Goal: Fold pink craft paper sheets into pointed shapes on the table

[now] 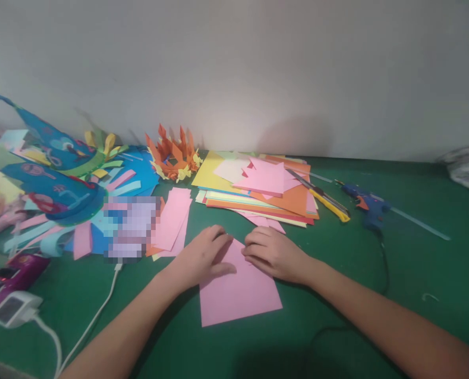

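A pink sheet of paper (240, 300) lies on the green table in front of me, its top part between and under my hands. My left hand (206, 258) rests on the sheet's upper left edge, thumb spread away from the fingers over the paper. Across from it, my right hand (276, 254) lies on the upper right edge with its fingers bent and pressed together. Both hands' fingertips are near the sheet's top, a small gap apart. Whether the right fingers pinch the paper is hard to make out.
Behind are stacked coloured papers (258, 205), a yellow cutter (331, 204) and an orange paper crown (175, 158). A blue glue gun (372, 208) with its cord lies right. Blue paper hats (68, 197), pink slips (175, 218), a blurred-out device and a white cable (100, 310) are left.
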{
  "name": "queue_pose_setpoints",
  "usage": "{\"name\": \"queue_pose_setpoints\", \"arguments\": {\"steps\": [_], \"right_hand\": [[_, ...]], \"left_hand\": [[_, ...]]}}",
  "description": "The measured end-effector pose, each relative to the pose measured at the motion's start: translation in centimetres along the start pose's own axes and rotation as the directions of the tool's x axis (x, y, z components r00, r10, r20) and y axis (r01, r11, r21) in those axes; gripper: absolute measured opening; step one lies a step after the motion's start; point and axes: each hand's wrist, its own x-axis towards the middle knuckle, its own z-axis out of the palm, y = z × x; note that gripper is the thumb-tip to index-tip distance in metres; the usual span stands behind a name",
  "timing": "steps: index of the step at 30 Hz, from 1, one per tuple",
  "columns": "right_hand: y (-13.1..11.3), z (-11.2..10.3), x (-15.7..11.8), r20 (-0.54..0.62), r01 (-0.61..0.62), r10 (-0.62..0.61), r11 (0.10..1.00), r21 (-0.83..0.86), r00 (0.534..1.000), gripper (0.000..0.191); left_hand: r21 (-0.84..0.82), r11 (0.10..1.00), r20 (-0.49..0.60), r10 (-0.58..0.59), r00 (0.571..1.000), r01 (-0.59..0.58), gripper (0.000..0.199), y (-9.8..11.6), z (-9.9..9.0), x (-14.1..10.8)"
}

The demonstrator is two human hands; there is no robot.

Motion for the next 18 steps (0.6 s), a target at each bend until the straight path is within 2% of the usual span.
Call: {"name": "queue_pose_setpoints", "arguments": {"steps": [2,4,7,10,14,18], "right_hand": [[0.0,-0.1,0.0,0.0,0.027,-0.027,0.999,0.035,1.0,0.017],[-0.1,-0.3,0.1,0.01,0.061,-0.062,0.996,0.057,0.998,0.016],[-0.2,-0.4,0.0,0.028,0.091,-0.093,0.994,0.062,0.995,0.018],[-0.3,-0.4,0.0,0.042,0.096,-0.099,0.994,0.053,0.994,0.019],[-0.2,-0.3,-0.1,0.059,0.064,-0.069,0.995,0.075,0.996,0.017],[-0.2,-0.4,0.0,0.106,0.019,-0.029,0.996,0.092,0.994,0.015]], "left_hand": [[-0.058,0.998,0.034,-0.001,0.999,0.003,0.066,0.2,-0.3,-0.2],[-0.083,0.997,0.041,0.001,0.999,0.002,0.068,0.4,-0.5,-0.3],[-0.116,0.993,0.001,0.007,1.0,-0.006,0.044,0.5,-0.7,-0.1],[-0.183,0.98,-0.032,-0.088,0.996,0.081,0.019,0.3,-1.0,0.1],[-0.248,0.935,-0.047,-0.271,0.961,0.252,0.012,-0.6,-1.8,0.1],[-0.318,0.875,0.014,-0.382,0.924,0.366,0.014,-1.5,-2.2,-0.2]]}}
